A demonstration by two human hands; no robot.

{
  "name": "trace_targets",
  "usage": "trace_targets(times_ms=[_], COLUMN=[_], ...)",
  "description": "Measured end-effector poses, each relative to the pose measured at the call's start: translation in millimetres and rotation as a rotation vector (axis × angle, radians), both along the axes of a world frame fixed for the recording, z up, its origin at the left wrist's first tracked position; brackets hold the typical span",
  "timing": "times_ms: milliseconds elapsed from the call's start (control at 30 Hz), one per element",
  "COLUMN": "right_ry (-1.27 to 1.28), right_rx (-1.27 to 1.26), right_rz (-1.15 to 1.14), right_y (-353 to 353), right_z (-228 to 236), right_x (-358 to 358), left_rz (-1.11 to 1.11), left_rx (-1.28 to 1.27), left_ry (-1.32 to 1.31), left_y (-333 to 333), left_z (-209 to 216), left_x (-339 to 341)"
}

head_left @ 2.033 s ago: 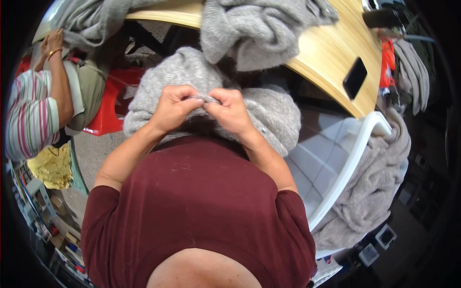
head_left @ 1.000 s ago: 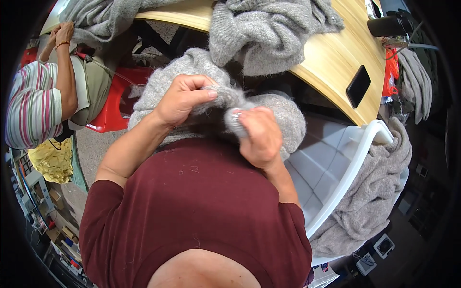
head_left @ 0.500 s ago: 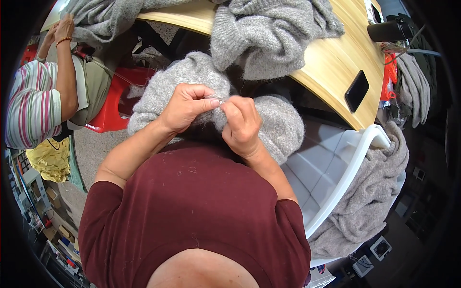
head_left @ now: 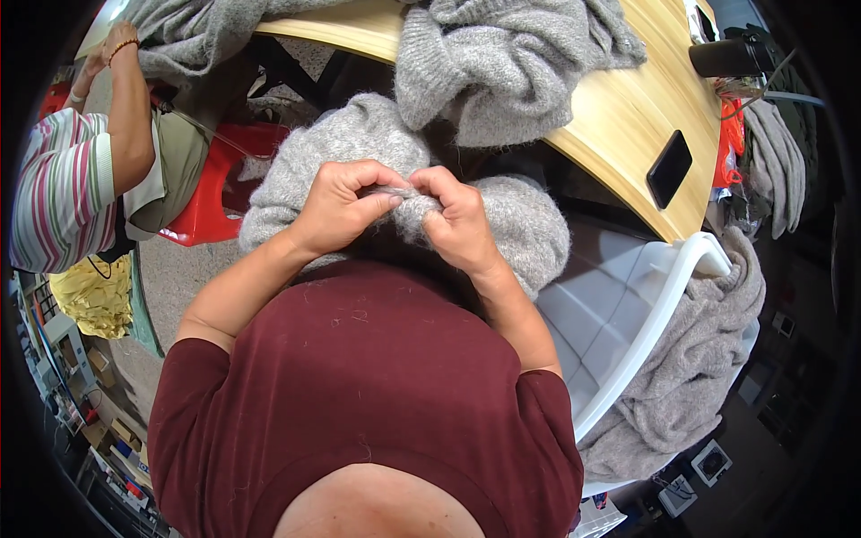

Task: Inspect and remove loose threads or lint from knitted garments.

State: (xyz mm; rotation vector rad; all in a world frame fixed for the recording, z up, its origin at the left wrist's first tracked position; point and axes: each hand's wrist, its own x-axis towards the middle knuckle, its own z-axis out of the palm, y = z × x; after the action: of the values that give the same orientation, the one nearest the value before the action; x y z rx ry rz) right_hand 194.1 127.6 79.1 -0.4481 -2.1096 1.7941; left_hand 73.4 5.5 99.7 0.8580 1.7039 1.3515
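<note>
Left hand (head_left: 336,208) and right hand (head_left: 457,220), back close together after pulling apart a moment ago, both pinching the fuzzy grey sweater (head_left: 359,143) bunched under them on the lap. Probably picking at another spot. Wooden table (head_left: 619,117) just beyond the hands.

Right hand (head_left: 459,224): one second ago it sat lower and further right on the grey knitted garment (head_left: 529,224), apart from the left hand. It has since risen and moved inward; its fingers (head_left: 429,184) now meet those of the left hand at the same fold of knit.

Left hand (head_left: 339,208): previously a raised fist clutching fabric; now lowered slightly, fingers (head_left: 381,199) pinching the knit edge.

Garment: the tuft drawn up between the hands one second ago is now gathered flat between both.
</note>
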Motion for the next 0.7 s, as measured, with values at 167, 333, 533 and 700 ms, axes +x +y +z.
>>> trace_targets(times_ms=[167, 333, 533, 700], right_ry=[0.026, 0.114, 0.135, 0.163], right_rx=[0.489, 0.542, 0.602, 0.704], right_rz=[-0.002, -0.043, -0.136, -0.22], right_y=[-3, -7, -12, -20], right_z=[-4, -4, 2, 3], right_x=[5, 7, 13, 6], left_rz=[-0.018, -0.006, 0.023, 0.111], left_rx=[0.014, 0.082, 0.258, 0.476], left_ry=[0.078, 0.217, 0.512, 0.805], left_y=[-2, -3, 3, 3], left_z=[-1, 1, -2, -4], left_x=[0, 3, 13, 14])
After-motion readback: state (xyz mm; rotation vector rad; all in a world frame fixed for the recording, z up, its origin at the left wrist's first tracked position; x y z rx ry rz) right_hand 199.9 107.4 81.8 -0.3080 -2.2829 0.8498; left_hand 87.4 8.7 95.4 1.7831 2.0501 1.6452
